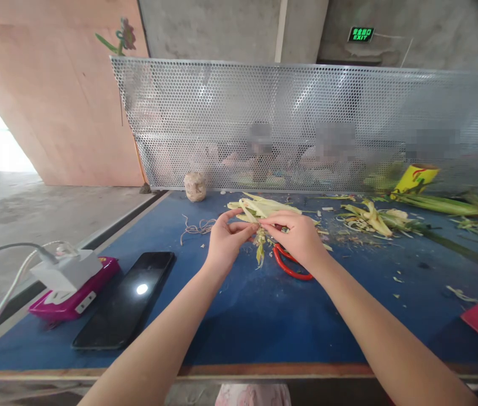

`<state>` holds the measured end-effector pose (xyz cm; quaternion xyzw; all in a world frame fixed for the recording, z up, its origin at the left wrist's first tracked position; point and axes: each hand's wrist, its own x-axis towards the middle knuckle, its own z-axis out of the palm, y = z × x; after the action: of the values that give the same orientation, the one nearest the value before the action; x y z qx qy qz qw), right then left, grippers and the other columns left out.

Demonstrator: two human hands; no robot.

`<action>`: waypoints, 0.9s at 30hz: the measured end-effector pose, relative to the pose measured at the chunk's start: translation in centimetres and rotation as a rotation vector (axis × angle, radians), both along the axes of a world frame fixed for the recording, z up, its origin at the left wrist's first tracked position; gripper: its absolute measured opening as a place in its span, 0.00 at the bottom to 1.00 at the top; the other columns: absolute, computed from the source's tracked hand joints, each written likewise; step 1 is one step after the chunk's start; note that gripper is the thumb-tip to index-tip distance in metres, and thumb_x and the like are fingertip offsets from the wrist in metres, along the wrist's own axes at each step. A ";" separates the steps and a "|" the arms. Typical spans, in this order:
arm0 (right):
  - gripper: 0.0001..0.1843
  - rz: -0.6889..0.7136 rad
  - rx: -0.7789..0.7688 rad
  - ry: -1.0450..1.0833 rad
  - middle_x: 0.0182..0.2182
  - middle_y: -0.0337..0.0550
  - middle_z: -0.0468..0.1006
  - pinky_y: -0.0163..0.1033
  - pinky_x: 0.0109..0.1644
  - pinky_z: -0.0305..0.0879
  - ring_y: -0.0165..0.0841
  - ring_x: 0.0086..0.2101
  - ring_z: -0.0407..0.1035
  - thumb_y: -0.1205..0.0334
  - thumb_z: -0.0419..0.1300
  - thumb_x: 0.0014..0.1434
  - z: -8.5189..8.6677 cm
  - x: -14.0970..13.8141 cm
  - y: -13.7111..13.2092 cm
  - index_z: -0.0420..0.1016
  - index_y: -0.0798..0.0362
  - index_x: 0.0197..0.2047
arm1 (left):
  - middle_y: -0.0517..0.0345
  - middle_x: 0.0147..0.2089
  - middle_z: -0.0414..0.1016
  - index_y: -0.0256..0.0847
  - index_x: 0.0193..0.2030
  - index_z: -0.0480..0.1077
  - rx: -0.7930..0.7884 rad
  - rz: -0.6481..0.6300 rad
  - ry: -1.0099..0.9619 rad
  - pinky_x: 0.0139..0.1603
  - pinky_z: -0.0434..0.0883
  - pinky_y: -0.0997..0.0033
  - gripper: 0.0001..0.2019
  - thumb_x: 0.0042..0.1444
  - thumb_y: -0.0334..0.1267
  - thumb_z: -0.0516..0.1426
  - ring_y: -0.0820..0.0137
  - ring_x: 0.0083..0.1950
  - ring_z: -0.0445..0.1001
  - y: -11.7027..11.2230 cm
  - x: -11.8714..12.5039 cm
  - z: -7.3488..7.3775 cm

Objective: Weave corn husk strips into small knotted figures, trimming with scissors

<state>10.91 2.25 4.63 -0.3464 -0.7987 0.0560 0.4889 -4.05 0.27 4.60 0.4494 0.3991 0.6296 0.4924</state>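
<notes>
Both hands meet above the blue table [239,316]. My left hand [225,239] pinches a small woven piece of pale green leaf strips [259,239], its loose ends hanging down. My right hand [300,237] is closed on the same piece from the right side. Under my right hand lie red-handled scissors [288,266] on the table. Just beyond my hands lies a pile of pale leaf strips [264,207].
A black phone [127,299] and a magenta power strip with a white charger [70,282] lie at left. Leaf scraps [368,219], long green stalks [454,206] and a yellow cup [415,179] lie at right. A perforated metal screen [306,124] stands behind; people sit beyond it.
</notes>
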 end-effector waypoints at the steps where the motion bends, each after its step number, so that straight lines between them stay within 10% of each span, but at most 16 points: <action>1: 0.09 -0.005 -0.004 -0.009 0.33 0.43 0.79 0.40 0.39 0.69 0.34 0.34 0.73 0.67 0.57 0.55 0.0 0.0 0.0 0.79 0.50 0.35 | 0.61 0.25 0.76 0.34 0.47 0.62 0.000 0.002 0.017 0.29 0.70 0.76 0.27 0.38 0.31 0.65 0.77 0.25 0.72 0.0 0.0 0.0; 27: 0.12 -0.115 0.382 -0.659 0.29 0.45 0.73 0.38 0.34 0.61 0.34 0.32 0.66 0.70 0.49 0.58 0.8 1.1 -0.4 0.72 0.55 0.30 | 0.63 0.23 0.75 0.35 0.44 0.62 0.017 -0.035 0.058 0.29 0.68 0.77 0.24 0.38 0.29 0.64 0.77 0.25 0.72 0.3 0.0 -0.4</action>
<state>12.04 1.86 5.40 -0.2928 -0.8882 -0.2359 0.2641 -4.00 0.56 4.19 0.4787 0.4000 0.6106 0.4878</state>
